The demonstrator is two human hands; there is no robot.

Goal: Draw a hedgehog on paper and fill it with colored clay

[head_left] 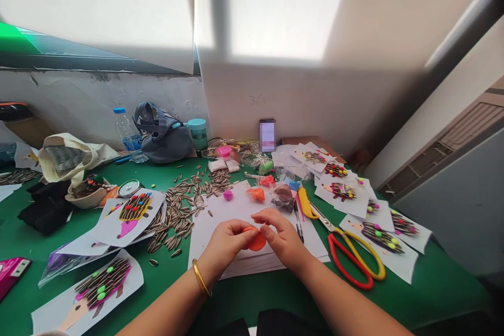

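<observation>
My left hand (225, 245), wearing a gold bangle (200, 278), and my right hand (281, 236) meet over a stack of white paper (212, 220). Their fingers pinch a flat piece of orange modeling clay (255, 240) between them. A pink clay ball (228, 195) and an orange clay lump (255, 194) lie just beyond my hands. To the right of my right hand rest scissors with red and yellow handles (350, 260). A spread of sunflower seeds (177, 215) lies left of the paper.
Paper hedgehog crafts with seed spines (132, 215) cover both sides of the green table (444, 294). A water bottle (126, 128), grey bag (163, 137), teal cup (197, 134), and upright phone (267, 135) stand along the back wall (315, 110). Clay packets crowd the back.
</observation>
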